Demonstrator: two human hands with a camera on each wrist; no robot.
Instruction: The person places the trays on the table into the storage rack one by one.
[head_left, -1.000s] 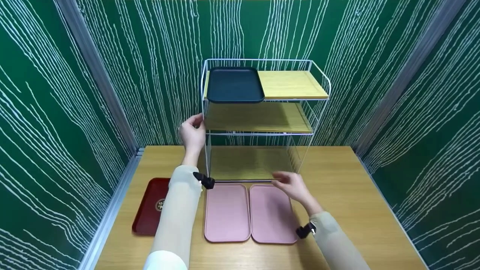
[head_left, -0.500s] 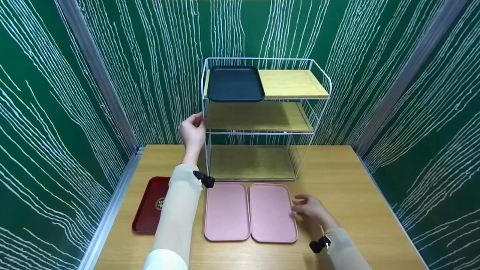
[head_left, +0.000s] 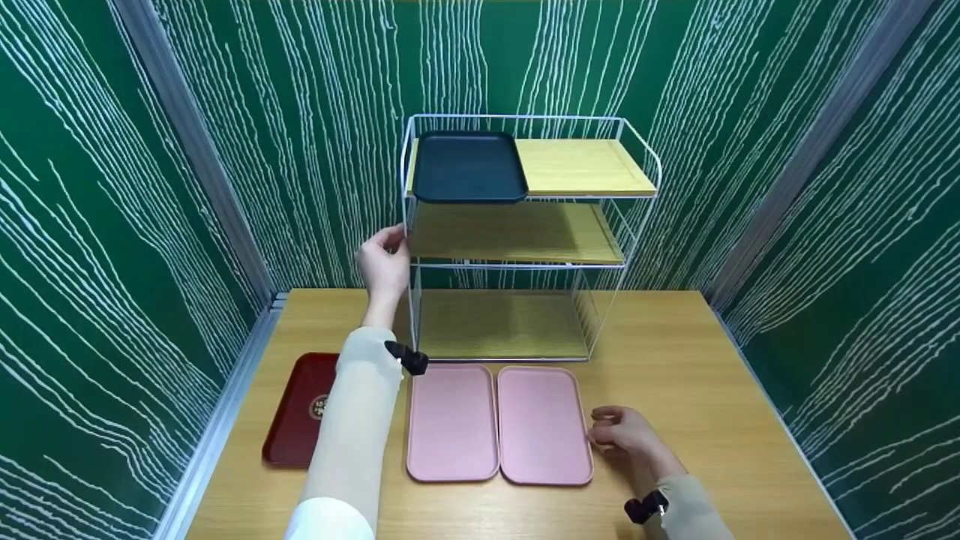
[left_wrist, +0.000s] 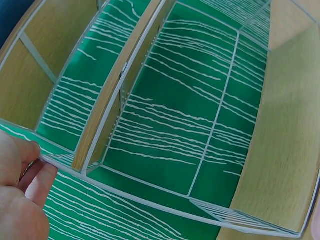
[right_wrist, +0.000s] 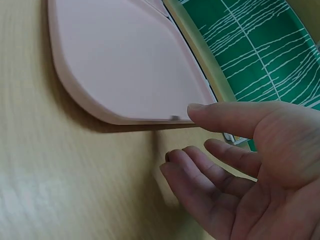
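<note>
My left hand [head_left: 384, 264] pinches the left front upright of a white wire rack [head_left: 411, 307] between thumb and fingers; the left wrist view shows that hand [left_wrist: 22, 185] on the thin wire. Beside the right edge of the right pink tray [head_left: 544, 427] is my right hand [head_left: 630, 435], holding nothing. From the right wrist, its thumb appears at the rim of this tray [right_wrist: 120, 60], touching or just over it. The other fingers [right_wrist: 200, 175] are bent loosely, apart from the rim. A second pink tray [head_left: 453, 424] lies alongside, in front of the rack.
A dark blue tray [head_left: 470, 166] sits on the left of the rack's top shelf [head_left: 585, 166]. Below are a middle shelf [head_left: 517, 232] and a bottom shelf [head_left: 502, 322]. At the left, a dark red tray [head_left: 296, 420] is partly hidden by my left arm. Green walls surround the table.
My right hand has moved from above the far end of the right pink tray, toward me and rightward, to its right edge. The left hand keeps its place on the rack.
</note>
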